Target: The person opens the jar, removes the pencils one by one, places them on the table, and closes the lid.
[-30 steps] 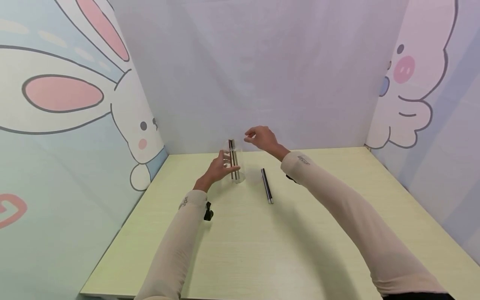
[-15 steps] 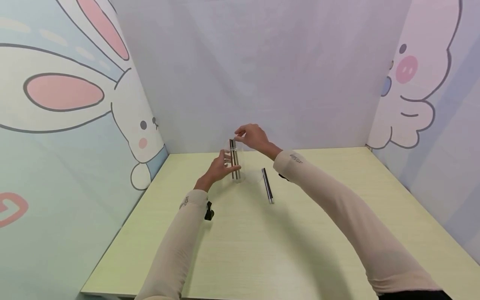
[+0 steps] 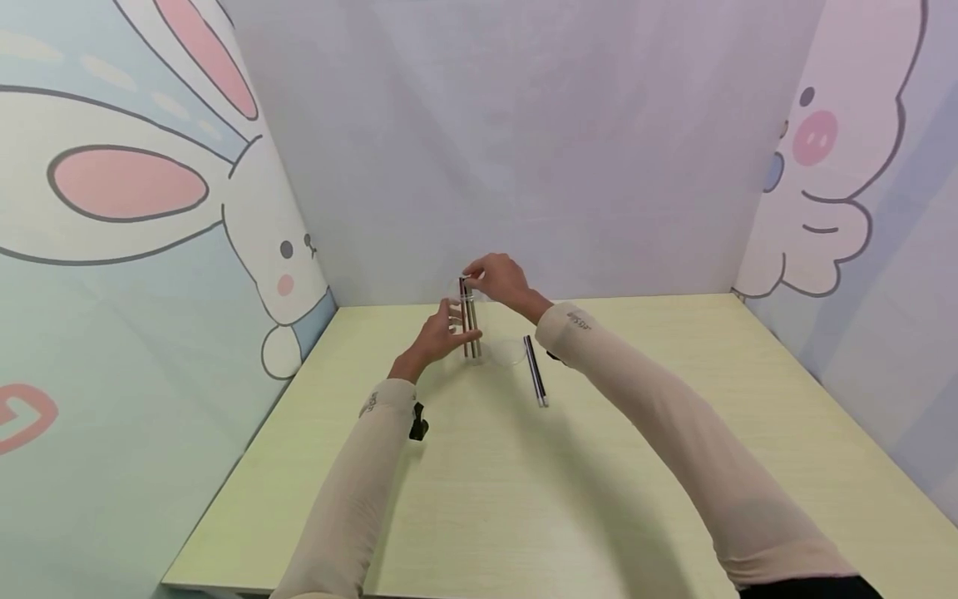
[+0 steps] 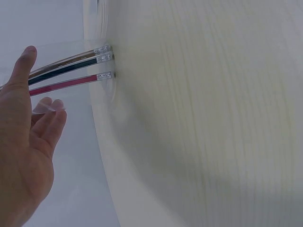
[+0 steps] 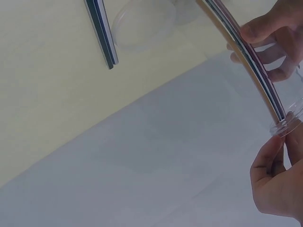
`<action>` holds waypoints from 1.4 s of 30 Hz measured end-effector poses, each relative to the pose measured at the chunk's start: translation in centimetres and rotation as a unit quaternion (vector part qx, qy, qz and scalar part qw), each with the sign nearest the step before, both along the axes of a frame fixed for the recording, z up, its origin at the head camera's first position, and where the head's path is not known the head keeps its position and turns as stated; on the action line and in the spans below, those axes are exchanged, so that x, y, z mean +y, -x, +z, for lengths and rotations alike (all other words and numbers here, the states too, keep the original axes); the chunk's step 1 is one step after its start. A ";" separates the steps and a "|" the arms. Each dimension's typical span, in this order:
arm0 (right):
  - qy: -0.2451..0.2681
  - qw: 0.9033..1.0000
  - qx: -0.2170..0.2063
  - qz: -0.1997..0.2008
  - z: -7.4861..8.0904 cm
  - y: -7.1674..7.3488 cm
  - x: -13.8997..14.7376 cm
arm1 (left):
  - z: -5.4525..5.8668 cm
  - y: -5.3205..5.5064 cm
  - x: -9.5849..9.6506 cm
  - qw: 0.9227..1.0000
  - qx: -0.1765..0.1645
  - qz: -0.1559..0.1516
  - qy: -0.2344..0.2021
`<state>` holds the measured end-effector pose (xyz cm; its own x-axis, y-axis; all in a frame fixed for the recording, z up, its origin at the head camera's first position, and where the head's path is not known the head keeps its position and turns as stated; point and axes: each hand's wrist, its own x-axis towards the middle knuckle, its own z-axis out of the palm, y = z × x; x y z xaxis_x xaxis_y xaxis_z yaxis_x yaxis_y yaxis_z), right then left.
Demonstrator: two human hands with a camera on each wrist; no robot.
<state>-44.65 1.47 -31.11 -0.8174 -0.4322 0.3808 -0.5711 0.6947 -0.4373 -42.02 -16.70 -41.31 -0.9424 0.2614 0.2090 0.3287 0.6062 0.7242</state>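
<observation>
A clear cylindrical container (image 3: pixel 477 359) stands at the back of the table, with several slim pencil-like sticks (image 3: pixel 470 320) upright in it. My left hand (image 3: pixel 437 333) holds the container, thumb on the near side and fingers round the far side. In the left wrist view, the sticks (image 4: pixel 71 66) are brownish, dark green and red, with silvery bands near their lower ends. My right hand (image 3: pixel 500 279) is at the top of the container. In the right wrist view, its thumb and fingertip (image 5: pixel 270 147) pinch the stick ends at the clear rim (image 5: pixel 280 127).
Two more dark sticks (image 3: pixel 535 373) lie side by side on the table to the container's right. Between them and the container lies a clear round lid-like disc (image 3: pixel 509 353). The pale wall (image 3: pixel 599 166) stands directly behind the table's back edge (image 3: pixel 636 298).
My right hand has moved left and come down slightly onto the tops of the sticks. My left hand has stayed on the container. The two lying sticks keep their place.
</observation>
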 end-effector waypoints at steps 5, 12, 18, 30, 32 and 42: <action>-0.014 1.000 0.004 -0.006 -0.2 0.1 -0.2 | -0.1 0.0 0.0 1.000 -0.002 0.001 0.000; -0.020 1.000 0.020 0.002 -0.2 0.0 -0.1 | -0.3 0.2 0.0 1.000 0.001 0.003 0.003; -0.010 1.000 0.023 0.004 -0.1 -0.2 0.1 | -0.2 0.3 0.1 1.000 0.001 -0.001 -0.002; 0.027 1.000 0.014 0.002 -0.5 0.2 -0.3 | -0.1 0.2 -0.1 1.000 -0.005 -0.002 0.002; 0.032 0.999 0.004 0.002 -0.5 0.2 -0.4 | -0.2 0.2 -0.2 1.000 -0.005 -0.002 0.000; 0.040 0.999 -0.023 0.006 -0.7 0.4 -0.3 | -0.4 0.4 -0.3 1.000 0.003 -0.014 -0.009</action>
